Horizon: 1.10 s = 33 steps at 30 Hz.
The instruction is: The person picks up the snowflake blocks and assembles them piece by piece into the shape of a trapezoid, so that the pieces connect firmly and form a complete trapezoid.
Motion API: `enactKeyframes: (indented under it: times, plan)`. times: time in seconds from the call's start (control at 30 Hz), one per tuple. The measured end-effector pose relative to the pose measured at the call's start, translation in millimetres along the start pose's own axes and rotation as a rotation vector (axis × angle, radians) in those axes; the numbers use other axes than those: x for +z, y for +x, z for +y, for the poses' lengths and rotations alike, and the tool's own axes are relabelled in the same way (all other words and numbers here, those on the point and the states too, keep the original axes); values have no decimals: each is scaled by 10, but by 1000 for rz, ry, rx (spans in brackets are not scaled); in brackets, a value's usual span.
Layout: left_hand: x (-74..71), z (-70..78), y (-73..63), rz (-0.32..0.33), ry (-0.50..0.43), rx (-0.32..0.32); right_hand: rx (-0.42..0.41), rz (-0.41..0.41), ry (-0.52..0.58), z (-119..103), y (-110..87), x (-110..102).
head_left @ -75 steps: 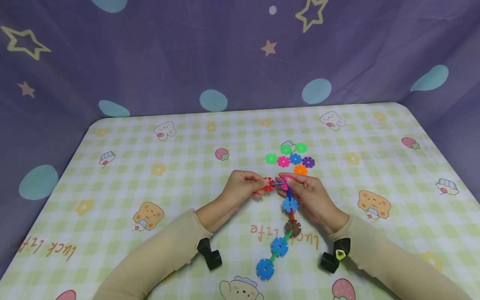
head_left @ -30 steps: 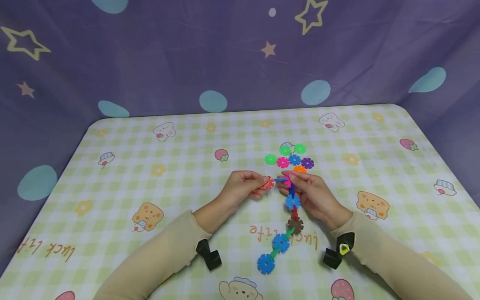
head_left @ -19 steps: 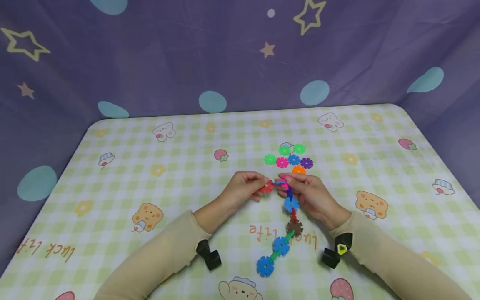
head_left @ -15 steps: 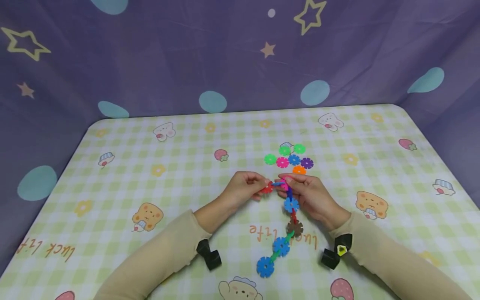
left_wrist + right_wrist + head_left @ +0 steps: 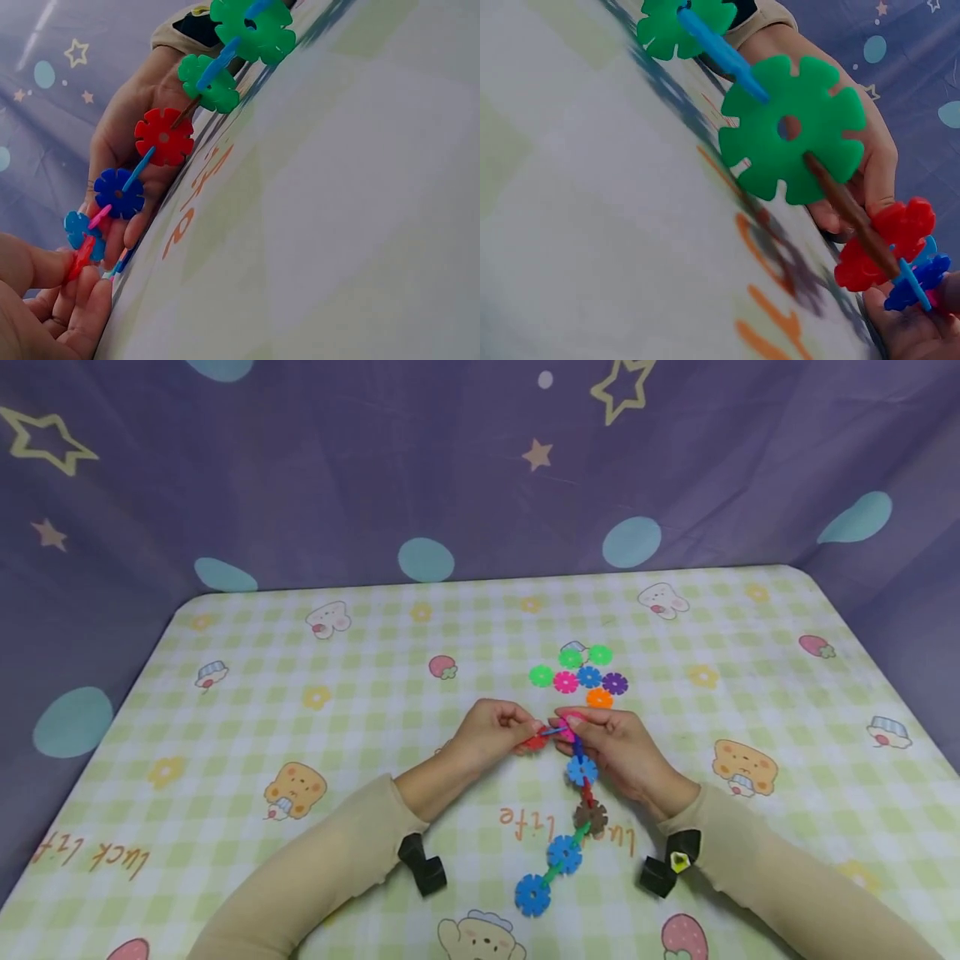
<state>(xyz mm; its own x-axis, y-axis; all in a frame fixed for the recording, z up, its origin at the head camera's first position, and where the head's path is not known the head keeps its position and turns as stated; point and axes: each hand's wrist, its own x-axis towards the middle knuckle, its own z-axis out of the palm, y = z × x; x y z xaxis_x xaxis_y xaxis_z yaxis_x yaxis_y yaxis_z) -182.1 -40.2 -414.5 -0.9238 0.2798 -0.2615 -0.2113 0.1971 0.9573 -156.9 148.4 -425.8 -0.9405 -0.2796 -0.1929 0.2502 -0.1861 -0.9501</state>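
My left hand [image 5: 491,735] pinches a red notched disc [image 5: 534,742] between thumb and fingers. Its edge meets a light blue disc [image 5: 553,730], seen nearly edge-on. In my right hand [image 5: 618,747], thumb and fingers grip the pink disc [image 5: 573,722] at the upper end of a chain of interlocking discs. Below it hang a dark blue disc [image 5: 578,747], a light blue one [image 5: 582,770], a brown one [image 5: 591,817], and a blue one [image 5: 533,895] at the lower end. In the left wrist view, the pinched red disc [image 5: 81,259] sits against the light blue disc [image 5: 75,225].
Several loose discs lie just beyond the hands, among them an orange one [image 5: 599,697], a purple one [image 5: 615,683] and a green one [image 5: 542,676]. A checked cloth [image 5: 375,693] covers the table. A purple curtain [image 5: 322,468] stands behind it.
The red disc, facing the head camera earlier, now lies tilted flatter and close against the light blue disc. The chain rose slightly about a second ago, then came down again. The loose discs stay put.
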Motion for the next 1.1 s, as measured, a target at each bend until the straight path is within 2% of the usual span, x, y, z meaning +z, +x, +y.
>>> enactKeyframes:
  times: [0.23,0.4,0.47,0.6,0.73,0.9,1.0,1.1]
  plan:
    - [-15,8,5,-39,-35,2,25,5,24,-36,-7,-22]
    - [-38,27,7,-58,-80,-16,57,-66,52,-72,-2,-36]
    - [-39,33,10,-68,-93,-9,69,-93,9,-83,1,-31]
    - [-20,47,34,-76,-69,17,76,-115,-150,-90,-9,-17]
    - [-47,97,90,-47,35,69,75,-92,-214,-81,-16,2]
    - [-172,195,284,-9,268,153,76,-75,-201,-73,-8,1]
    - [-234,254,432,-15,423,167,58,-93,-217,-72,-7,-9]
    - [-263,311,544,-21,538,150,37,-119,-230,-74,-11,-13]
